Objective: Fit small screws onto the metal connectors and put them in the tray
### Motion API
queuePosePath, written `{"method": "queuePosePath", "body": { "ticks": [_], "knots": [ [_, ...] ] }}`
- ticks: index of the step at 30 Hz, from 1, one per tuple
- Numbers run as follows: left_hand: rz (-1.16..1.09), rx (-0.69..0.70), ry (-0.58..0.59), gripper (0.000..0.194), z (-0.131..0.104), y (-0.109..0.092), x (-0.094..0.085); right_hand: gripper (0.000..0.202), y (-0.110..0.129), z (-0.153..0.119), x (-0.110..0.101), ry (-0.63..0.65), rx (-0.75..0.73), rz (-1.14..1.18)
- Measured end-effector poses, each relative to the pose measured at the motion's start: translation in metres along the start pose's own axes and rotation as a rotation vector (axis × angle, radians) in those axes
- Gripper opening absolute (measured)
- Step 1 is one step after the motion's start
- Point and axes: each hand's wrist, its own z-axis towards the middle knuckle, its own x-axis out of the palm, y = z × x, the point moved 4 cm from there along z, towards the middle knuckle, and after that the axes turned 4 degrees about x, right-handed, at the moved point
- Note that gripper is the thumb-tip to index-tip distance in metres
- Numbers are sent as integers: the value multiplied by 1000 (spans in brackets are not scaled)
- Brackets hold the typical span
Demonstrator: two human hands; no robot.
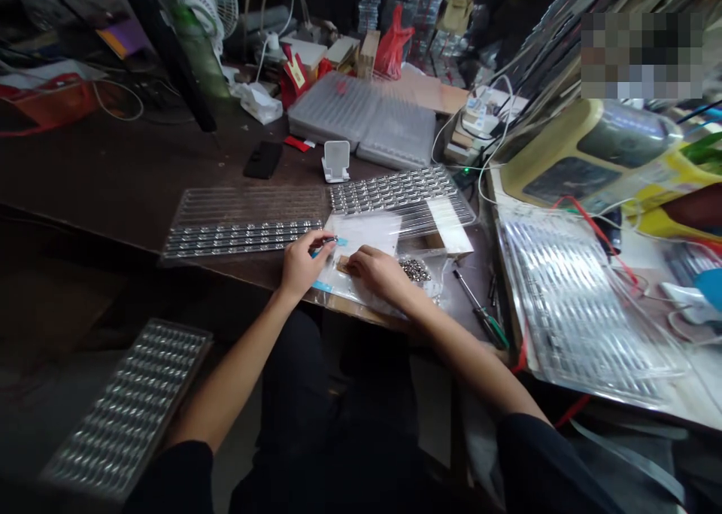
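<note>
Pinched between the thumb and fingers of my left hand (301, 267) is a small dark metal part (332, 238), too small to name. My right hand (379, 272) is closed, its fingertips down at a small brown piece (342, 264) on the white sheet (366, 232); what they grip is hidden. Beside my right wrist lies a pile of small shiny metal parts (416, 271) on clear plastic. To the left, a clear tray (248, 202) holds rows of metal parts in its nearer half. Behind my hands, another tray (386, 190) carries many metal parts.
A screwdriver (479, 307) with a green-and-black handle lies to the right. Further back are a phone (263, 159), a white stand (337, 160) and stacked clear trays (361, 115). More trays (575, 303) lie on the right surface; a filled tray (129, 409) sits low left.
</note>
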Motion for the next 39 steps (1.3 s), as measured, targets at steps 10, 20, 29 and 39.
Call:
{"method": "queuePosePath", "body": {
  "ticks": [10, 20, 29, 39],
  "knots": [
    [57, 25, 104, 14, -11, -7, -1, 26, 8, -5, -7, 26, -59, -11],
    [67, 116, 280, 5, -9, -10, 13, 18, -64, -40, -50, 160, 212, -9],
    [116, 138, 327, 7, -9, -7, 16, 20, -54, -40, -45, 191, 224, -23],
    [110, 143, 255, 8, -8, -9, 12, 9, -51, -37, -55, 32, 136, 176]
  ]
}}
